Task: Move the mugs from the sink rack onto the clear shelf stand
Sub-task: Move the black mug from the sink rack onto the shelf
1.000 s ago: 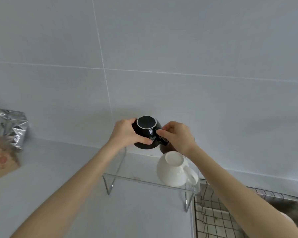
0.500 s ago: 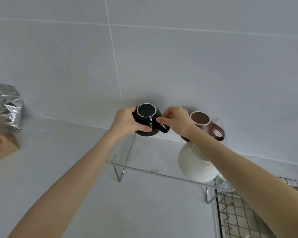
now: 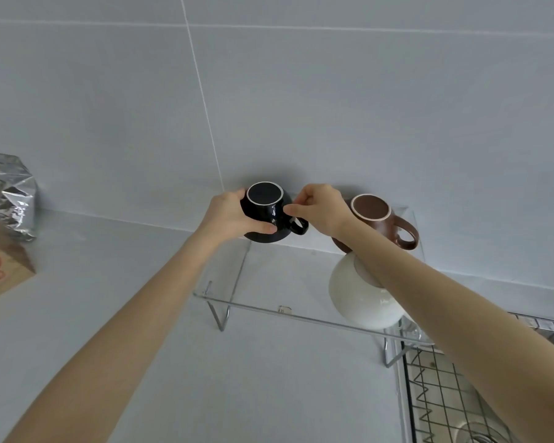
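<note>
Upturned black mug (image 3: 267, 215) at clear shelf stand's (image 3: 304, 318) back-left, left hand (image 3: 229, 215) fingers clamped around it, right hand (image 3: 322, 207) fingers pinched together at its side

Bare shelf stand (image 3: 237, 282) front-left; brown mug (image 3: 373, 219) and white mug (image 3: 362, 302) apparently crowding right.

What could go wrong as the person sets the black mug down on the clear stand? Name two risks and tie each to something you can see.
1. The black mug sits at the back left corner of the clear shelf stand; it could slip off the edge.
2. The right hand reaches across the white mug, beside the brown mug; withdrawing the forearm might knock either one.
</note>
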Tool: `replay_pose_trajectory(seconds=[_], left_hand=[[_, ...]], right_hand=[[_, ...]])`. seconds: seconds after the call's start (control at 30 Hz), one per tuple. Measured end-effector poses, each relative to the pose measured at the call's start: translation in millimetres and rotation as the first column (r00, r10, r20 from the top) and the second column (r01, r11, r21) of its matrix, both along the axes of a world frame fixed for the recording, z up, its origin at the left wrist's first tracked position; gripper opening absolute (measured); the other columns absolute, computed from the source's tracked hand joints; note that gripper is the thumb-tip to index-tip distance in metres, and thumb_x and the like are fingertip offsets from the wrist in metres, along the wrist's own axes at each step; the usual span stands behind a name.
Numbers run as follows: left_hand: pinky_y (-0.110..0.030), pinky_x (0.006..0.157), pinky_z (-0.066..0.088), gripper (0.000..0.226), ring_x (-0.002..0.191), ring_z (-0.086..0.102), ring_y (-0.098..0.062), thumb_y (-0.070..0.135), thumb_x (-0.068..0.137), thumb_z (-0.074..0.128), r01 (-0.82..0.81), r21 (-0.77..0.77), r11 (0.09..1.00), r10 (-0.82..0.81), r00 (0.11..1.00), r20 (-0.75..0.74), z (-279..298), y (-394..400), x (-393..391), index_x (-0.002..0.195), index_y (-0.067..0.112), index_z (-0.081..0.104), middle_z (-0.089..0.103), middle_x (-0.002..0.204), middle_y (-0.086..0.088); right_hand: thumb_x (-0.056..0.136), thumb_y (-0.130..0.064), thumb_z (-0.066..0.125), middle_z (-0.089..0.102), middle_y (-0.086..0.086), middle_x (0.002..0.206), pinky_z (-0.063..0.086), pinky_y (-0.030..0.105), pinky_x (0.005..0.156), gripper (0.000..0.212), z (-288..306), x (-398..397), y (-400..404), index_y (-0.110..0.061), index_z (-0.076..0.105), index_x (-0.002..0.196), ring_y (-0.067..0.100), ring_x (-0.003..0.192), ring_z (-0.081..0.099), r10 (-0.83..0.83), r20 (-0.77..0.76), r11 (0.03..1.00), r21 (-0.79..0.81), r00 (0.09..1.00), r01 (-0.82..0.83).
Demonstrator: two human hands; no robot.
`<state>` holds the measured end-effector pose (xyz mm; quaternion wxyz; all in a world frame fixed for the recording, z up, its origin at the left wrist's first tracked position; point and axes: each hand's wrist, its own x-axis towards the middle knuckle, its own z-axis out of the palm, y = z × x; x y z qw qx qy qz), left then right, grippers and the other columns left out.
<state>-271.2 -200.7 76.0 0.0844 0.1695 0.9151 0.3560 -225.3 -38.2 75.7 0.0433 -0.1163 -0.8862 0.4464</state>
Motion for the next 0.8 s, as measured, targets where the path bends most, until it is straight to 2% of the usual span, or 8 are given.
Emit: replay_pose_trajectory(seconds=[0.1, 0.2, 0.3, 0.37, 0.43, 0.57, 0.67, 0.8], left_hand=[[-0.024, 0.083, 0.041, 0.067, 0.11, 0.059, -0.021, 0.023, 0.057, 0.085, -0.001, -0.035, 0.999, 0.001, 1.0, 0.006, 3, 2, 3, 0.118, 0.015, 0.059, 0.068, 0.116, -0.004], [-0.026, 0.076, 0.04, 0.065, 0.105, 0.06, -0.027, 0.021, 0.056, 0.084, 0.016, -0.098, 0.995, -0.021, 0.999, -0.044, 11, 9, 10, 0.112, 0.008, 0.055, 0.067, 0.109, -0.008], [-0.03, 0.073, 0.039, 0.069, 0.104, 0.056, -0.033, 0.021, 0.059, 0.082, 0.061, -0.167, 0.984, -0.081, 0.99, -0.114, 29, 23, 24, 0.115, 0.004, 0.047, 0.06, 0.107, -0.013], [-0.035, 0.082, 0.042, 0.075, 0.11, 0.052, -0.032, 0.024, 0.064, 0.079, 0.093, -0.188, 0.978, -0.124, 0.979, -0.16, 42, 37, 37, 0.125, 0.002, 0.041, 0.056, 0.115, -0.015], [-0.037, 0.089, 0.041, 0.069, 0.115, 0.049, -0.031, 0.026, 0.071, 0.073, 0.139, -0.207, 0.968, -0.184, 0.959, -0.215, 56, 53, 55, 0.127, 0.002, 0.041, 0.053, 0.118, -0.015], [-0.032, 0.103, 0.029, 0.06, 0.131, 0.04, -0.027, 0.028, 0.081, 0.063, 0.293, -0.246, 0.924, -0.356, 0.892, -0.279, 73, 96, 94, 0.134, 0.008, 0.042, 0.043, 0.141, -0.013], [-0.034, 0.1, 0.04, 0.059, 0.123, 0.05, -0.026, 0.026, 0.08, 0.064, 0.418, -0.187, 0.889, -0.455, 0.854, -0.251, 71, 139, 131, 0.134, 0.01, 0.045, 0.054, 0.133, -0.009], [-0.023, 0.105, 0.031, 0.059, 0.131, 0.044, -0.018, 0.029, 0.08, 0.065, 0.566, -0.086, 0.82, -0.572, 0.802, -0.173, 52, 193, 180, 0.133, 0.012, 0.046, 0.049, 0.142, -0.004]], right_hand=[[0.078, -0.022, 0.069, 0.054, -0.002, 0.067, 0.038, 0.013, 0.051, 0.021, 2, 1, 0, -0.005, 0.063, 0.087, 0.019, 0.077, 0.052, 0.003, 0.025, 1.0, -0.011, 1.0, -0.003], [0.081, -0.024, 0.065, 0.066, 0.01, 0.096, 0.044, 0.023, 0.067, 0.029, 9, 3, 0, -0.003, 0.061, 0.101, 0.025, 0.092, 0.059, 0.039, 0.041, 0.999, 0.0, 0.998, -0.039], [0.083, -0.025, 0.062, 0.063, 0.012, 0.116, 0.039, 0.026, 0.078, 0.035, 26, 9, 7, -0.007, 0.057, 0.112, 0.025, 0.105, 0.057, 0.044, 0.003, 0.999, 0.007, 0.999, -0.044], [0.083, -0.025, 0.062, 0.063, 0.009, 0.115, 0.042, 0.027, 0.083, 0.034, 42, 21, 17, -0.01, 0.058, 0.112, 0.023, 0.104, 0.057, 0.041, -0.046, 0.999, -0.02, 0.998, -0.042], [0.082, -0.026, 0.063, 0.064, 0.007, 0.106, 0.045, 0.029, 0.085, 0.03, 58, 41, 31, -0.012, 0.061, 0.108, 0.02, 0.096, 0.058, 0.026, -0.101, 0.998, -0.052, 0.995, -0.031], [0.082, -0.023, 0.063, 0.068, 0.004, 0.092, 0.05, 0.03, 0.083, 0.022, 78, 96, 71, -0.015, 0.064, 0.102, 0.017, 0.085, 0.063, -0.036, -0.174, 0.997, -0.068, 0.984, 0.024], [0.082, -0.02, 0.062, 0.069, 0.003, 0.085, 0.052, 0.042, 0.091, 0.017, 80, 148, 114, -0.016, 0.064, 0.098, 0.023, 0.093, 0.066, -0.132, -0.189, 0.989, -0.094, 0.973, 0.116], [0.082, -0.018, 0.06, 0.071, 0.009, 0.087, 0.052, 0.048, 0.091, 0.014, 66, 216, 167, -0.015, 0.065, 0.094, 0.027, 0.094, 0.066, -0.283, -0.14, 0.959, -0.064, 0.949, 0.276]])
